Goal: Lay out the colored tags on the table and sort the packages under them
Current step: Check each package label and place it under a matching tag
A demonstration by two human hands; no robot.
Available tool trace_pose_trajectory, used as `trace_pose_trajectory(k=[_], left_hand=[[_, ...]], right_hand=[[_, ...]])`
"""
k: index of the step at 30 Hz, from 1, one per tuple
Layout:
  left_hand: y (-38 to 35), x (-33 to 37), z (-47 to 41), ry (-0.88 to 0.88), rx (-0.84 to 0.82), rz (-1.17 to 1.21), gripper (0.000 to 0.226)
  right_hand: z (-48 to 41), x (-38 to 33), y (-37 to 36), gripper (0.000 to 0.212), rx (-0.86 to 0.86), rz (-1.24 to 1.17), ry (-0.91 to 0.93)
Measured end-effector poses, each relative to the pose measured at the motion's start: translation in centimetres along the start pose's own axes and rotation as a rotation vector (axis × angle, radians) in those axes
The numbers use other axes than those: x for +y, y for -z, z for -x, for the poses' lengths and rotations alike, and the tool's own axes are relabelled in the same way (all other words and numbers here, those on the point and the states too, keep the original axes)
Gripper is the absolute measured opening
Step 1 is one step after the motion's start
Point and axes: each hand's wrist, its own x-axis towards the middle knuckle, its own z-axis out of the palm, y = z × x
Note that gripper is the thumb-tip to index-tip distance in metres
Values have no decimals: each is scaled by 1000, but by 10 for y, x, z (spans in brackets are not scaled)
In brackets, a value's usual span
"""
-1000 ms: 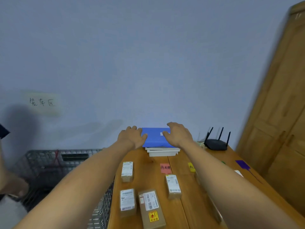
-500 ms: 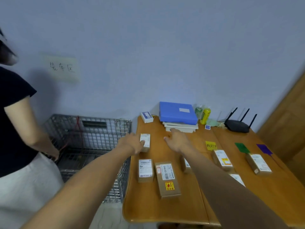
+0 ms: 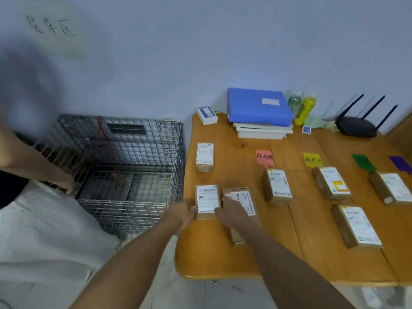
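The pink tag (image 3: 264, 157) carries black handwritten characters, seemingly 待处理, and the yellow tag (image 3: 312, 159) beside it reads roughly 处理中. The green tag (image 3: 363, 162) and purple tag (image 3: 401, 164) show no writing I can make out. A paper sign (image 3: 51, 25) on the wall has three handwritten characters, smeared by blur. Every package bears a white printed shipping label, its print too small to read.

The left hand (image 3: 182, 214) sits at the left edge of the table (image 3: 223, 259), thumb and fingers against the left side of the small package (image 3: 207, 200); whether it grips or merely touches cannot be told. The right hand (image 3: 231, 211) lies with fingers stretched out flat on top of the longer package (image 3: 246, 200), which lies just beside the small one's right side and runs back under the wrist toward the near edge.

Beyond the left hand the far package (image 3: 204, 157) lies alone by the same edge, bare wood between. To the right of the right hand, the pink-row package (image 3: 277, 186) lies just below its tag, the yellow-row package (image 3: 332, 182), which has a yellow-and-red sticker, below its own, and the green-row package (image 3: 392, 190) below the green tag. The near package (image 3: 356, 226) lies closer to the front edge. Strips of open wood separate them all.

Left of the left hand, just off the table edge, stands a wire cage (image 3: 124, 166), with another person's hand (image 3: 66, 186) at its left side
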Motion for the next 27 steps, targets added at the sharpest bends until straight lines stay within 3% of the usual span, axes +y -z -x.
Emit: trace_pose_trajectory(k=[5,8,13,23,27], left_hand=[[-37,-21,-31,21,-102,329,57],[-52,-19,-40,13,-137,496,48],[-50,-16,-47,59,-38,624,41],[47,37,-5,-112,229,774,21],[85,77,22,-226,283,842,17]], right_hand=[[-23,14,-35,28,-21,-68,-49],[-31,22,-43,20,14,-108,-79],[-36,17,-39,30,63,-153,-65],[8,-26,59,27,267,-378,93],[48,-38,123,25,378,-361,137]])
